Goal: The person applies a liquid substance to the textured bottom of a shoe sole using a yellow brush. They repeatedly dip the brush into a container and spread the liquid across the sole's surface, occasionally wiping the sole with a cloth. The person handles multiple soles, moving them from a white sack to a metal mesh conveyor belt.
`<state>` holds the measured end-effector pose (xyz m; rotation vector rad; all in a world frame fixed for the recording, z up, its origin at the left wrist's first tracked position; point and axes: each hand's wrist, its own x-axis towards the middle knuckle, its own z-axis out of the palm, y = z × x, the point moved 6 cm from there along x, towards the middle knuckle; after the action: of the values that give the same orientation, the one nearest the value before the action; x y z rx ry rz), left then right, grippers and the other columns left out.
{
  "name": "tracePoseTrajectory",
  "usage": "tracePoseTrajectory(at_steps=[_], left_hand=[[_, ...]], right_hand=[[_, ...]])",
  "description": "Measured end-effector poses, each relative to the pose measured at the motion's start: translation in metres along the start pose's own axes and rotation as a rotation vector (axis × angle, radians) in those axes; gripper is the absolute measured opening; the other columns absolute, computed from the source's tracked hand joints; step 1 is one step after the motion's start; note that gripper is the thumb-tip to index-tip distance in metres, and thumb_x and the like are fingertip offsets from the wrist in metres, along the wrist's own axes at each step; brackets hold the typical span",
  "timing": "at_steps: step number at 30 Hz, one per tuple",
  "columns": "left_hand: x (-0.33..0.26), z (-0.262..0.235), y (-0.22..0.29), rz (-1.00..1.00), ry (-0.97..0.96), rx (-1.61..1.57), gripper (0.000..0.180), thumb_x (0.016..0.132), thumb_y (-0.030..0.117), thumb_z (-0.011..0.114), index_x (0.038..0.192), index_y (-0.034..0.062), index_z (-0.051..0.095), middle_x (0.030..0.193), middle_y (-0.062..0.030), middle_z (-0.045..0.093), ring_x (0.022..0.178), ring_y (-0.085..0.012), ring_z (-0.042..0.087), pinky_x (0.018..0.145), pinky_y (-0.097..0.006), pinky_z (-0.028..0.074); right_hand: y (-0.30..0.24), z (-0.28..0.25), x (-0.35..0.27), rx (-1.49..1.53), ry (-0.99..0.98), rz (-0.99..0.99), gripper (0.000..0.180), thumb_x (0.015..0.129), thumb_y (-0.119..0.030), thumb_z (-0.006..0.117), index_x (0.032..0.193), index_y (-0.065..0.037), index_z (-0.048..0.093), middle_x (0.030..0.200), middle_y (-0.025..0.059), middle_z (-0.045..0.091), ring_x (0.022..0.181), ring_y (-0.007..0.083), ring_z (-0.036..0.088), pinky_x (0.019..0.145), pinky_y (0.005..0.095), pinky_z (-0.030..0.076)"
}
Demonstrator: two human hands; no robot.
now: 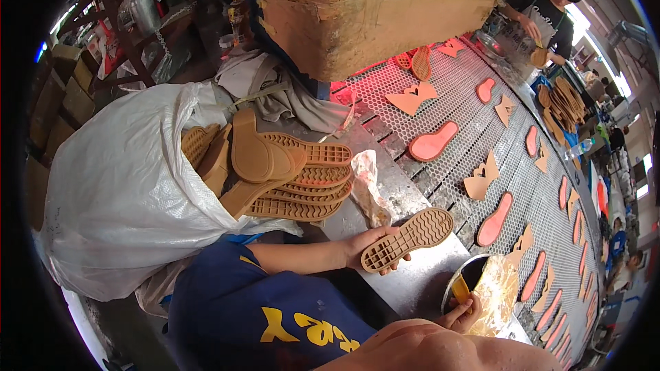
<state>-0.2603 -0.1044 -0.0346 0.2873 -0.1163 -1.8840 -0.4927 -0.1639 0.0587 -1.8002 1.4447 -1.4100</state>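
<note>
My left hand (377, 249) is closed around a brown shoe sole (407, 239), its ridged tread facing up, above the metal edge of the work surface. To the right and nearer, my right hand (462, 313) grips a flat yellow tool (460, 290), whose lower end is not shown clearly. The tool is at the mouth of a round pot (448, 294), partly covered by crumpled, yellowish clear plastic (496, 294). On my left, a big white woven sack (130, 192) lies open with several more brown soles (302, 192) spilling from it.
A mesh conveyor (440, 106) carries pink insole shapes (433, 141) and tan cut pieces (481, 177). A large cardboard box (371, 20) overhangs its far end. A stained rag (368, 185) lies beside the belt. Across it, a co-worker (543, 24) handles a sole near a sole pile (567, 106).
</note>
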Motion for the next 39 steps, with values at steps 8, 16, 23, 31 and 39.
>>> tracePoseTrajectory(at_steps=[8, 16, 23, 31, 39], left_hand=[[0.001, 0.002, -0.002, -0.010, -0.008, -0.013, 0.052, 0.094, 0.044, 0.037, 0.128, 0.0039, 0.044, 0.103, -0.0156, 0.059, 0.074, -0.0220, 0.063, 0.054, -0.033, 0.052], [-0.004, 0.010, 0.001, -0.016, 0.005, -0.039, 0.052, 0.095, 0.043, 0.037, 0.128, 0.0039, 0.043, 0.103, -0.0152, 0.059, 0.073, -0.0221, 0.063, 0.055, -0.034, 0.053], [-0.006, 0.015, -0.003, -0.042, -0.099, -0.041, 0.054, 0.094, 0.042, 0.039, 0.132, 0.0041, 0.040, 0.106, -0.0181, 0.059, 0.078, -0.0234, 0.062, 0.059, -0.033, 0.054], [-0.008, 0.017, -0.005, -0.054, -0.124, 0.008, 0.053, 0.093, 0.039, 0.044, 0.132, 0.0033, 0.041, 0.109, -0.0203, 0.059, 0.087, -0.0227, 0.061, 0.077, -0.035, 0.050], [-0.012, 0.016, -0.004, -0.016, -0.119, 0.112, 0.063, 0.087, 0.038, 0.059, 0.136, 0.0048, 0.037, 0.113, -0.0190, 0.057, 0.094, -0.0199, 0.059, 0.083, -0.033, 0.049]], right_hand=[[0.001, -0.004, 0.000, -0.069, -0.027, -0.040, 0.023, 0.097, -0.015, 0.047, 0.104, 0.005, 0.057, 0.104, 0.0127, 0.055, 0.082, 0.0196, 0.058, 0.058, 0.0228, 0.050], [-0.014, -0.004, 0.002, -0.018, 0.008, 0.007, 0.026, 0.098, -0.016, 0.044, 0.111, 0.004, 0.054, 0.112, 0.0144, 0.057, 0.088, 0.0206, 0.060, 0.061, 0.0231, 0.050], [-0.019, -0.011, 0.005, -0.035, -0.011, 0.003, 0.027, 0.099, -0.018, 0.042, 0.112, 0.003, 0.054, 0.109, 0.0129, 0.059, 0.079, 0.0166, 0.057, 0.061, 0.0226, 0.046], [-0.035, -0.009, 0.008, -0.080, -0.062, 0.024, 0.032, 0.100, -0.024, 0.040, 0.109, 0.001, 0.057, 0.105, 0.0124, 0.060, 0.073, 0.0160, 0.055, 0.060, 0.0244, 0.045], [-0.035, -0.005, 0.008, -0.079, -0.141, -0.019, 0.029, 0.099, -0.021, 0.041, 0.111, 0.002, 0.056, 0.106, 0.0135, 0.059, 0.083, 0.0202, 0.058, 0.067, 0.0273, 0.048]])
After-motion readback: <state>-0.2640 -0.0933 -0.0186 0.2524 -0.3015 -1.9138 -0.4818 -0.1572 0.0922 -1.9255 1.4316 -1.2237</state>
